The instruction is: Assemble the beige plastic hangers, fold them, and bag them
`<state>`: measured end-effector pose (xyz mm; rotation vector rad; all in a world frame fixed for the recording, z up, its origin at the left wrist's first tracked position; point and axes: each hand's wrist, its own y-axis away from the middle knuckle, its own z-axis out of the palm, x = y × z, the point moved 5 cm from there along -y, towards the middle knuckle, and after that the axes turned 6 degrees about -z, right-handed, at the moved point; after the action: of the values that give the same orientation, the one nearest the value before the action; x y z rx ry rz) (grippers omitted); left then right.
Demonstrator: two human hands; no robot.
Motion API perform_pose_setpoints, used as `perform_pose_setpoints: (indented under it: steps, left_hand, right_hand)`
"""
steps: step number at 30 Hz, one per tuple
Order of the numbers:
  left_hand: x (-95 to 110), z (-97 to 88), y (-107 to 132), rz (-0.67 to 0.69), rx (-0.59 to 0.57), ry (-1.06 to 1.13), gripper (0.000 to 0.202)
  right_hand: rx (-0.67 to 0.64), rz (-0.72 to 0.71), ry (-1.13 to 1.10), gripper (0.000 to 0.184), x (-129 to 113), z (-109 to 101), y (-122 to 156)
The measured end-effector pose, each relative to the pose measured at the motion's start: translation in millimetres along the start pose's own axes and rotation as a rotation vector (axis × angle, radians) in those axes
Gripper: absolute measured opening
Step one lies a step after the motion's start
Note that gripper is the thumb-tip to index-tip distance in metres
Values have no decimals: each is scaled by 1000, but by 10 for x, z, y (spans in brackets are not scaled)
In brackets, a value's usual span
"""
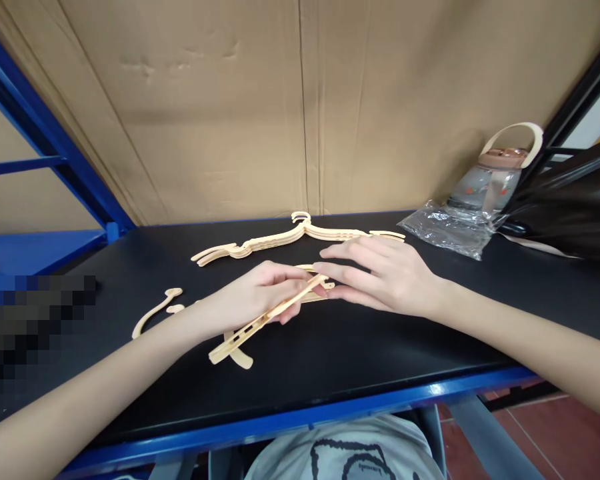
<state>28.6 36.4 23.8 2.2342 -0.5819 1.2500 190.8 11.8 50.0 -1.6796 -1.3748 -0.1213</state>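
My left hand [253, 297] is closed around a cream plastic hanger arm [257, 325], a slotted strip that slants down to the left over the black tabletop [330, 360]. My right hand [380, 273] lies over the strip's far end with fingers stretched out, its fingertips meeting those of the left hand. Whatever is under the right palm is hidden. A second curved piece [240, 358] pokes out beneath the strip's lower end.
A stack of assembled cream hangers [280, 240] lies behind the hands. A loose hook piece [155, 312] rests at the left. At the right stand a crumpled clear plastic bag [447, 230], a water jug [490, 177] and a black bag [570, 213]. Cardboard backs the bench.
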Motion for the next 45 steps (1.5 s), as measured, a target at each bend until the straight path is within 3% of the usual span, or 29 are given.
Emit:
perform_pose_setpoints:
  steps: [3,10,21,35,41,45]
  left_hand:
    - [-31,52,-10,-45,-137,106,39]
    - [-113,11,-40,-103,-328,181,38]
    - [-65,24,-49,-88,-295,318,44]
    - [-112,52,0,-107,-363,315,39]
    - [-83,43,-3,-159,-297,245,26]
    - [-20,12,34,-83,-205,261,34]
  right_hand:
    - [-12,8,-56,28,-3,-1,-12]
    - [-52,116,-210,29,48,57,-5]
    - [-26,194,-278,30,85,118,54]
    - [-122,105,-326,37,34,132,10]
    - [-172,228,-396,30,121,226,70]
    - [-246,288,-449,30,148,326,118]
